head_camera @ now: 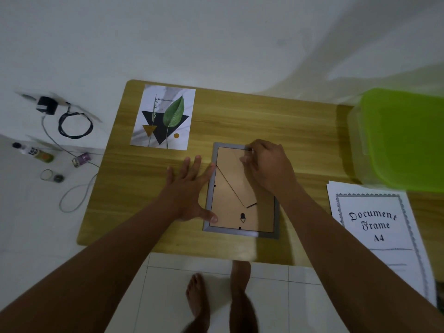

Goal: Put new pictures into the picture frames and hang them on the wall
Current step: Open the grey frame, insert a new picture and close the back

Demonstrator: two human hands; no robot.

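Wooden table [264, 121]: picture frame [241, 191] face down, long axis pointing away from person. Left hand [189, 186] flat on its left rail; right hand [271, 164] pinches far edge. Leaf print [164, 117] beyond-left of frame.

Bare forearms [115, 255], bare left hand [187, 188], right hand [271, 169], bare feet [197, 301].

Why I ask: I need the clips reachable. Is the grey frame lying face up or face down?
Face down: the grey frame shows its brown backing board with hanger upward.
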